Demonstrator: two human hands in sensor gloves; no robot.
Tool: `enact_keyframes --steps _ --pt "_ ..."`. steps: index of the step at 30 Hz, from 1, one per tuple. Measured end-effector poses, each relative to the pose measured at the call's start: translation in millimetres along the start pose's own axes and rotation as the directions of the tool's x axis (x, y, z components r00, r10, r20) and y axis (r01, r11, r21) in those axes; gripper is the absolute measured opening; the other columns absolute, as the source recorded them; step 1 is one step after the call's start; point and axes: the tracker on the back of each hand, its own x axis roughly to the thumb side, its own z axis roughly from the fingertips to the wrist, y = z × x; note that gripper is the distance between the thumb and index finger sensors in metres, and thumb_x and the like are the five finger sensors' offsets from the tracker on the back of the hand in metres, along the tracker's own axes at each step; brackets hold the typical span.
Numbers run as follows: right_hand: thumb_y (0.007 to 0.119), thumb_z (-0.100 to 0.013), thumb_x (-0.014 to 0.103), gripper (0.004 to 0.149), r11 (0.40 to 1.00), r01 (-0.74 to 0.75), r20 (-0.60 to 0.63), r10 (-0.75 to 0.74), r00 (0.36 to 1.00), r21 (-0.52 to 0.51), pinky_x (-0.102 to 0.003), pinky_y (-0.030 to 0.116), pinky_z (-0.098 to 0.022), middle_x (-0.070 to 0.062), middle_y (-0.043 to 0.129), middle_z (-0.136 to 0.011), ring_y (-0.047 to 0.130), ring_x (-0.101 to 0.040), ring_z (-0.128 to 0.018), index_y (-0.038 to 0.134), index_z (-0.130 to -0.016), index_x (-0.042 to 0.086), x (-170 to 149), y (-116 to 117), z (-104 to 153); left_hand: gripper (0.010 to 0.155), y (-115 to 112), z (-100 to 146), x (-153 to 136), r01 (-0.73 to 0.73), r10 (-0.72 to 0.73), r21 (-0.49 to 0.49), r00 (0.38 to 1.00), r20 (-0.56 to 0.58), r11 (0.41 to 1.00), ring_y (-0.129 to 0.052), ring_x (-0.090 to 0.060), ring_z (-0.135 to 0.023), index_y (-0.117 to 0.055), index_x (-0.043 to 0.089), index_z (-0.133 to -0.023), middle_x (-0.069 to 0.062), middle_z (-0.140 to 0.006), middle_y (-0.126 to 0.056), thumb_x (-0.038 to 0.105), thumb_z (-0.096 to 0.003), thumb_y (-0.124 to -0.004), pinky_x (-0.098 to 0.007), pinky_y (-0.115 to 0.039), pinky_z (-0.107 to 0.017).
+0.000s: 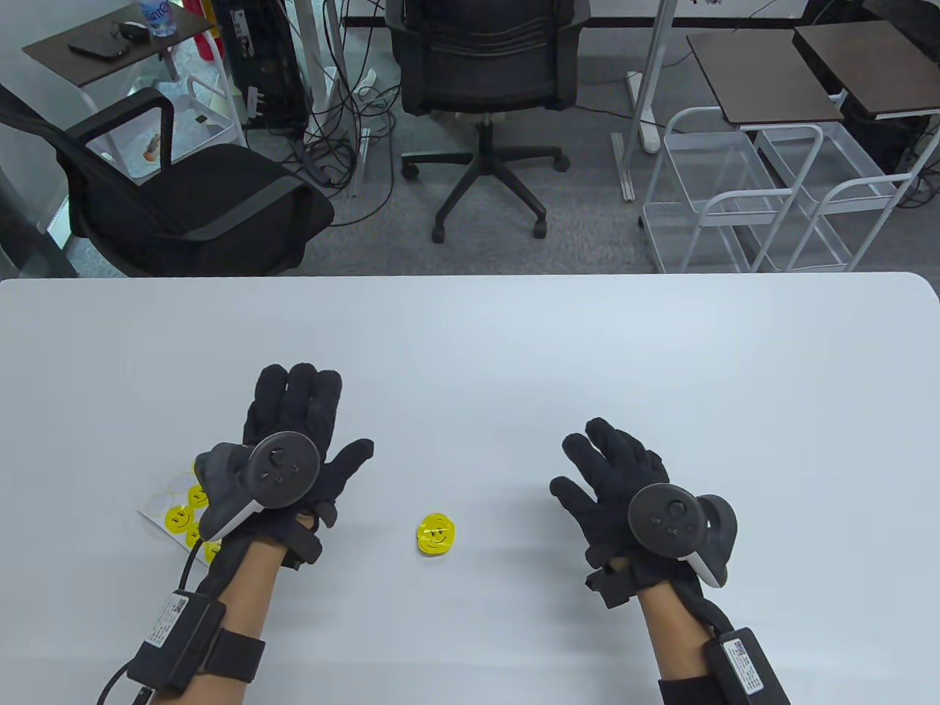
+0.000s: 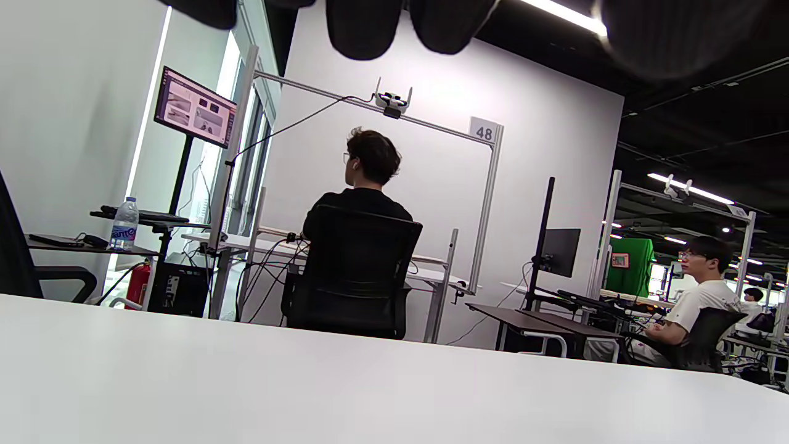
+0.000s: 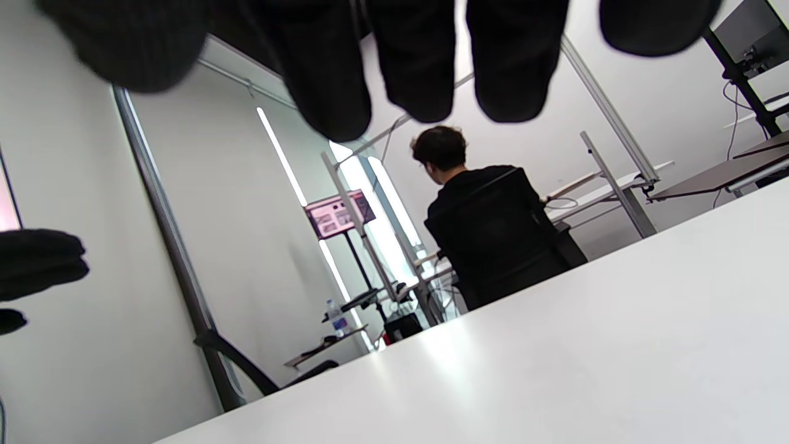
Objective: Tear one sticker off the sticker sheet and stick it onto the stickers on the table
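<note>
A small pile of yellow smiley stickers lies on the white table between my hands. The sticker sheet with several yellow smileys lies at the left, partly hidden under my left hand's tracker. My left hand is flat and spread, palm down, above the table beside the sheet, holding nothing. My right hand is spread and empty to the right of the pile. In both wrist views only fingertips show at the top, over bare table.
The table's far edge runs across the middle of the table view. Beyond it stand two black office chairs, cables and white wire carts. People sit at desks in the background of the wrist views.
</note>
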Motion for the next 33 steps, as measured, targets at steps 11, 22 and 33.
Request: enact_keyframes --steps 11,22,33 --pt "0.070 -0.045 0.061 0.071 0.999 -0.034 -0.032 0.034 0.999 0.000 -0.080 0.046 -0.066 -0.015 0.067 -0.114 0.061 -0.056 -0.101 0.073 -0.102 0.019 -9.4 -8.4 1.3 0.088 -53.7 20.1 22.4 -0.056 0.059 -0.037 0.993 0.106 0.998 -0.022 -0.047 -0.110 -0.035 0.020 -0.116 -0.015 -0.124 -0.036 0.068 -0.0488 -0.065 -0.063 -0.040 -0.077" --pt "0.070 -0.045 0.063 0.075 0.999 -0.015 -0.089 0.019 0.996 0.048 -0.080 0.041 -0.068 -0.016 0.064 -0.116 0.055 -0.054 -0.104 0.067 -0.105 0.019 -23.0 4.3 2.6 0.086 -60.1 30.1 14.9 -0.040 0.045 -0.046 0.992 0.118 0.998 -0.026 -0.046 -0.109 -0.039 0.018 -0.115 -0.016 -0.122 -0.038 0.066 -0.0492 -0.065 -0.063 -0.040 -0.075" --pt "0.071 -0.046 0.062 0.074 0.996 -0.010 -0.093 0.019 0.996 0.094 -0.081 0.039 -0.067 -0.018 0.061 -0.117 0.052 -0.055 -0.105 0.065 -0.107 0.019 -30.0 8.8 2.7 0.085 -62.1 27.0 -6.2 -0.087 0.088 -0.027 0.996 0.034 0.996 -0.025 -0.045 -0.110 -0.039 0.018 -0.115 -0.015 -0.122 -0.038 0.065 -0.0494 -0.065 -0.063 -0.040 -0.076"
